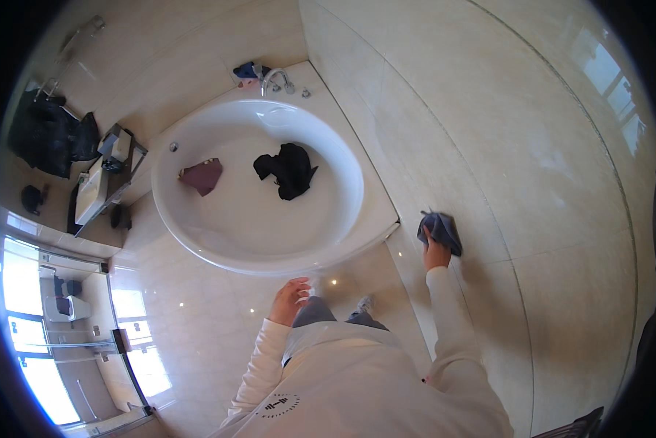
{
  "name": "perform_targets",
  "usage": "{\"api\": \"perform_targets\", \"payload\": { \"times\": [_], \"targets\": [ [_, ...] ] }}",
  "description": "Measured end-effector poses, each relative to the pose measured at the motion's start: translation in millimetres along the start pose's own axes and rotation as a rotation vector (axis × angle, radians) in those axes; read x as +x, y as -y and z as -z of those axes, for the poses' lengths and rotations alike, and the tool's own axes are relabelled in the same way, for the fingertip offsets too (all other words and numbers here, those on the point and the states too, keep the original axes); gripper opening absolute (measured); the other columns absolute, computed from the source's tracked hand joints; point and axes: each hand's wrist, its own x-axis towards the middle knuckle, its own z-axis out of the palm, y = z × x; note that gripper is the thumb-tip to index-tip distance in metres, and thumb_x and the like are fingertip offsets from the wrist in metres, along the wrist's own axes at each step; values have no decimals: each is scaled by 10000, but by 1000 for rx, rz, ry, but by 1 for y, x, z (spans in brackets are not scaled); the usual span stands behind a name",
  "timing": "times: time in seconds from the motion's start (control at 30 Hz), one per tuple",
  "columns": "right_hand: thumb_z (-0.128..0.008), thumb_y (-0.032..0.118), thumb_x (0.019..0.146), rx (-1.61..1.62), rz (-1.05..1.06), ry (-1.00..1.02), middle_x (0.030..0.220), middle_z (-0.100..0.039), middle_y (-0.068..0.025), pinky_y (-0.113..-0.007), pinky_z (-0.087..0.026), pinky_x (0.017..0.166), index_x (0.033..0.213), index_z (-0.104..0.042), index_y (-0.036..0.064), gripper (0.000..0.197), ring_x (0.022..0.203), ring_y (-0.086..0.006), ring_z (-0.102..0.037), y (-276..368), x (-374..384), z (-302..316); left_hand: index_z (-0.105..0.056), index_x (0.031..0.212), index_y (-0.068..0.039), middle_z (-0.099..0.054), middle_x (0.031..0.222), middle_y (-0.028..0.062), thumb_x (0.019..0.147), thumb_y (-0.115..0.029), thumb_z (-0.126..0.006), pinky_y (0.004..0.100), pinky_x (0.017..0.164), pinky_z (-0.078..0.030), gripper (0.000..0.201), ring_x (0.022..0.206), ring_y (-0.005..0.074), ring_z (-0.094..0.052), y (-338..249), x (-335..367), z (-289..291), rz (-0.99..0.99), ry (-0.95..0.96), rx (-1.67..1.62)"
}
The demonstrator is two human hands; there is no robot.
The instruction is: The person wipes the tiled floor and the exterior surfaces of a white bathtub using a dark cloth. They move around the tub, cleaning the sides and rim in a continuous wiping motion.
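Observation:
My right hand [436, 252] presses a dark grey cloth [442, 232] against the beige tiled wall [481, 292] on my right, with its fingers over the near side of the cloth. In front of my body, my left hand [289, 300] hangs in the air near the tub's front edge. Its fingers are loosely bent and a little apart, and nothing shows in them. A white oval bathtub [259, 261] lies ahead of me. Inside it are a crumpled black garment [291, 174] and, to its left, a smaller mauve cloth [202, 177].
A chrome faucet [275, 79] stands on the tub's far deck beside a bundle of blue and pink cloth [249, 71]. At left, a washbasin [92, 193] sits near hanging black clothing [47, 131]. Glossy tiled floor [167, 263] reaches toward a glass partition and bright windows.

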Motion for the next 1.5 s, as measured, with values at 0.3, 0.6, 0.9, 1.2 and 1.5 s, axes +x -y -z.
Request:
{"api": "perform_targets", "payload": {
  "times": [0.3, 0.6, 0.9, 1.2, 1.5],
  "targets": [
    [-565, 676, 897, 1476, -1000, -173, 1327, -597, -142, -476, -501, 931, 1392, -502, 82, 776, 1196, -322, -589, -18, -136, -48, -645, 1165, -85, -672, 967, 23, 974, -284, -534, 248, 729, -485, 297, 833, 88, -609, -10, 103, 18, 58, 118, 280],
    [-545, 727, 856, 1870, -1052, -406, 1389, -534, -102, -589, -492, 922, 1456, -410, 166, 833, 1214, -326, -560, 74, -199, -34, -658, 1136, -74, -687, 959, 44, 967, -281, -523, 253, 695, -493, 299, 805, 115, -626, -30, 189, 69, 292, 303, 285],
    [-532, 697, 882, 1814, -909, -320, 1397, -541, -119, -528, -448, 1024, 1458, -405, 90, 847, 1265, -293, -539, 93, -125, -19, -684, 1074, -65, -691, 882, 61, 963, -284, -507, 276, 677, -513, 302, 734, 142, -637, -37, 262, 114, 124, 88, 458],
    [-437, 595, 981, 777, -534, 285, 1255, -590, -324, -443, -421, 1019, 1286, -557, -75, 746, 1222, -457, -530, 102, 82, -120, -703, 907, -112, -692, 890, 67, 927, -315, -515, 387, 727, -495, 277, 805, 234, -634, 84, 271, 152, -162, -403, 1134],
    [-574, 314, 979, 574, 417, 183, 1431, -397, -325, -489, -409, 1059, 1362, -563, 241, 391, 1283, -513, -413, 146, 299, -200, -634, 1111, -143, -594, 1213, 157, 837, -339, -678, 496, 1030, -385, 341, 1219, 361, -489, 168, 320, 69, -101, -851, 1409]
  ]
}}
